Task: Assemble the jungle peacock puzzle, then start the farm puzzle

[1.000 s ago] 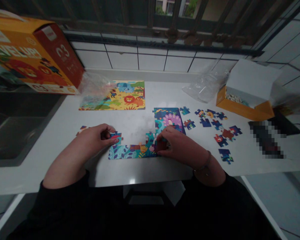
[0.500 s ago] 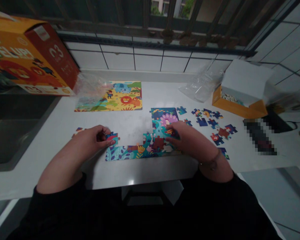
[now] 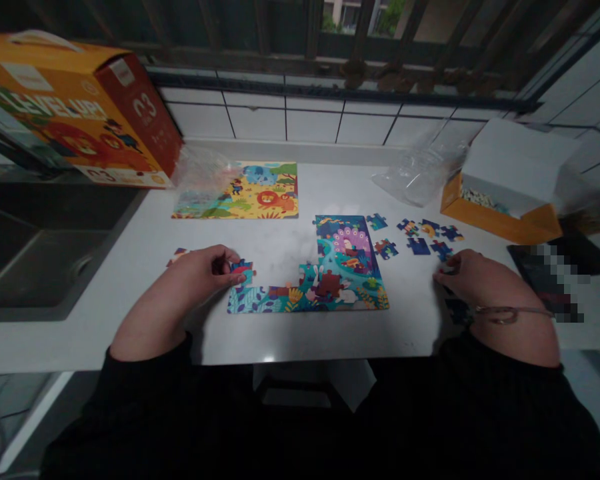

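A partly joined jigsaw puzzle point(image 3: 350, 267) with a purple peacock lies on the white counter, its lower row stretching left. At that row's left end, my left hand point(image 3: 213, 270) is closed, thumb and fingers on a blue-and-red puzzle piece point(image 3: 247, 273). This piece sits just above the leafy corner; I cannot tell if it is locked in. To the right of the puzzle, my right hand point(image 3: 480, 277) is over the loose puzzle pieces point(image 3: 419, 246), fingers drawn together in a pinch. What lies between those fingertips is hidden. A brown piece point(image 3: 329, 284) shows in the puzzle's lower part.
A picture sheet with lions point(image 3: 273, 197) lies behind, partly under clear plastic point(image 3: 200, 170). An orange puzzle box point(image 3: 80, 120) stands back left beside a sink point(image 3: 30, 267). An opened small box point(image 3: 500, 213) and a plastic bag point(image 3: 410, 177) are back right. One piece point(image 3: 177, 256) lies behind my left forearm.
My right hand has moved right, off the joined puzzle and over to the loose pieces. My left hand keeps its place at the blue-and-red piece. The whole view has shifted slightly.
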Demonstrator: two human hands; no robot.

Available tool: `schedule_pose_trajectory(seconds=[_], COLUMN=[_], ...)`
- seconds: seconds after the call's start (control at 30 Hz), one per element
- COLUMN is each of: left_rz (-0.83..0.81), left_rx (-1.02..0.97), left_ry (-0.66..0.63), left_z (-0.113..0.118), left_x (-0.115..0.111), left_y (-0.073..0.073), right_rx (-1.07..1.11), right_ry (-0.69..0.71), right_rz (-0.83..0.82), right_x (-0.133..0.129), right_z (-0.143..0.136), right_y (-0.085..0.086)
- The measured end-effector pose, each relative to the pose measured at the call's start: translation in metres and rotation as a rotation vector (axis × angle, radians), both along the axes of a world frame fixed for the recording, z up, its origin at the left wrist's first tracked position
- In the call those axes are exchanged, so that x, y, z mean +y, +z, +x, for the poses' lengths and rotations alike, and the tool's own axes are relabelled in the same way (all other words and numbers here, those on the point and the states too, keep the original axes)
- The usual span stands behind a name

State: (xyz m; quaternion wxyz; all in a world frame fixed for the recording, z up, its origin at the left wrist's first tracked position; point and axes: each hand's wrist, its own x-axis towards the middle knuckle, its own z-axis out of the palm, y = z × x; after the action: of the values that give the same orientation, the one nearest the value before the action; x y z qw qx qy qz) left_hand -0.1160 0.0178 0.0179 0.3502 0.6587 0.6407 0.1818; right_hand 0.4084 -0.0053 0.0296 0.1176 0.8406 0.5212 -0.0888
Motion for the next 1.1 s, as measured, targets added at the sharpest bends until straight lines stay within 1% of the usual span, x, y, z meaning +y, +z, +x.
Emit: schedule_pose_trajectory(seconds=[0.1, 0.17, 0.27, 0.37, 0.53, 0.73, 0.93, 1.1], left_rz=[-0.025, -0.031, -0.03, -0.019, -0.013, -0.039, -0.046, -0.051], left_rx=[0.055, 0.029, 0.007, 0.009, -0.015, -0.02, -0.015, 0.017], left_ry=[-0.069, -0.101, -0.103, -0.095, -0.087, -0.046, -0.071, -0.096], left_z=[0.002, 0.004, 0.007, 0.008, 0.007, 0.006, 0.002, 0.003], left_x=[0.0, 0.0, 0.0, -0.001, 0.0, 0.001, 0.001, -0.001], left_y=[0.002, 0.004, 0.005, 0.005, 0.004, 0.004, 0.003, 0.004], right_rx=[0.015, 0.009, -0.013, 0.012, 0.004, 0.079, 0.175, 0.224], right_ry=[0.006, 0.008, 0.017, 0.022, -0.011, 0.038, 0.015, 0.09], right_rz=[0.022, 0.033, 0.049, 0.054, 0.024, 0.022, 0.018, 0.026], right_x=[0.001, 0.002, 0.004, 0.005, 0.006, 0.005, 0.007, 0.008], right_z=[0.006, 0.011, 0.017, 0.018, 0.015, 0.009, 0.002, -0.007], right_y=[-0.005, -0.009, -0.014, -0.016, -0.012, -0.006, -0.003, 0.004])
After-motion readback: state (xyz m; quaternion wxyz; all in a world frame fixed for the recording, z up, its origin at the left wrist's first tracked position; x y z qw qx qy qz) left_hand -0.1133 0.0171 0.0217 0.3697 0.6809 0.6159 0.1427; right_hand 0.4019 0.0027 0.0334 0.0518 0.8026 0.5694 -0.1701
